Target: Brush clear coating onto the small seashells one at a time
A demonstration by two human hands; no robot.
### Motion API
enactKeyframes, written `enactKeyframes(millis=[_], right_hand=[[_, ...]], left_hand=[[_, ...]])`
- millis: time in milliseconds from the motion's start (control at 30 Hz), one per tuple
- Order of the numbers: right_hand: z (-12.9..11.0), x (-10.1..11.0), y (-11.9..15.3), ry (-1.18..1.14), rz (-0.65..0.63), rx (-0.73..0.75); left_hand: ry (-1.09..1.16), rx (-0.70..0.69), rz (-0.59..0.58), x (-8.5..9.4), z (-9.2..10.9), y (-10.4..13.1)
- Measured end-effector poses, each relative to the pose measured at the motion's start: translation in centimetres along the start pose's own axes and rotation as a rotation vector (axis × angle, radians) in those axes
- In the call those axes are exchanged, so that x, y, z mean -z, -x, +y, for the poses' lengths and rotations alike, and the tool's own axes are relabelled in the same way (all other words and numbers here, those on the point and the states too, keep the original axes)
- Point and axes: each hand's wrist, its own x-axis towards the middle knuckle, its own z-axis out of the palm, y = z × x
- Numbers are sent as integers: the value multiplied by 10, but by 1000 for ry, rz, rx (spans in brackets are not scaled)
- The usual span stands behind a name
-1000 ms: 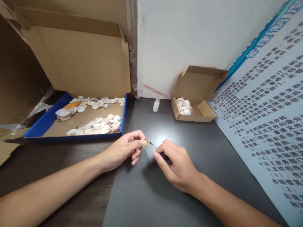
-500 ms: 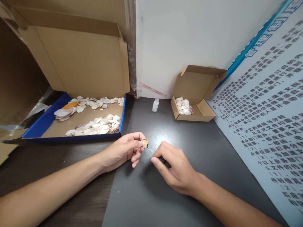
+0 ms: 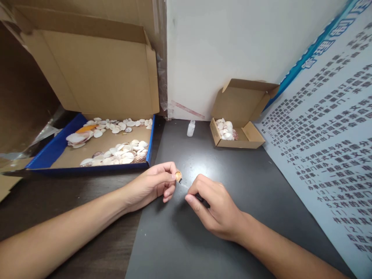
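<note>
My left hand (image 3: 159, 181) pinches a small orange-tan seashell (image 3: 178, 176) between thumb and fingertips, its hollow side showing. My right hand (image 3: 213, 203) is closed on a small brush (image 3: 184, 185) with a thin, clear stem and a dark tip. That tip is at the shell's lower right edge; whether it touches, I cannot tell. Part of a black handle shows inside the right hand, the rest hidden by the fingers. Farther back stands a small whitish bottle (image 3: 191, 128) without a cap.
At the left lies an open blue-sided cardboard box (image 3: 64, 155) with several pale seashells (image 3: 124, 153) in it. A smaller open cardboard box (image 3: 241, 144), also holding shells (image 3: 226, 130), sits at the back right. A printed poster (image 3: 325, 155) borders the dark grey mat (image 3: 174, 244).
The dark brush tip has moved slightly left and lies closer against the shell's edge. Both hands have otherwise hardly shifted and keep their grips.
</note>
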Motion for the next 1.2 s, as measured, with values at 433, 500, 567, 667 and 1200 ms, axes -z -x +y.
enactKeyframes(millis=[433,500,567,667,1200], right_hand=[[1,1,-2,78,39,-89],[2,1,-2,77,38,-85],[2,0,-2,68,34,-82],[1,0,-1,27,11,-47],[2,3,-2,46,107,-58]], left_hand=[[-13,38,12,0,0,2],[-22,37,11,1,-1,1],[-28,29,16,1,-1,1],[-31,14,30,-1,0,1],[-86,-3,29,-3,-1,0]])
